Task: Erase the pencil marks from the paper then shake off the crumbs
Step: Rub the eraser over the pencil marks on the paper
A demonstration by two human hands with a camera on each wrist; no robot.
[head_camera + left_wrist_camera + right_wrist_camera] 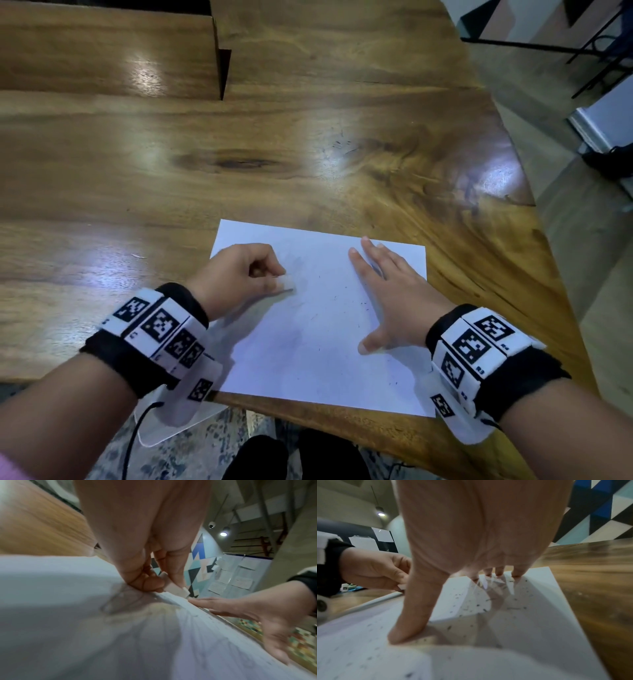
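A white sheet of paper (318, 325) lies flat near the front edge of the wooden table (239, 164). My left hand (239, 274) pinches a small white eraser (287, 281) and presses it on the sheet's upper left part, over faint grey pencil marks (120, 601). In the left wrist view the eraser (176, 588) sits between thumb and fingers, its tip on the paper (85, 628). My right hand (387, 291) lies flat on the sheet's right side with fingers spread. Dark crumbs (471, 605) are scattered over the paper (530, 615) around that hand (471, 547).
The table's right edge (534, 219) curves close to the paper's right side, with floor beyond. A raised wooden block (109, 48) stands at the far left. Dark scratches (342, 144) mark the wood beyond the sheet. A cable (137, 428) hangs below my left wrist.
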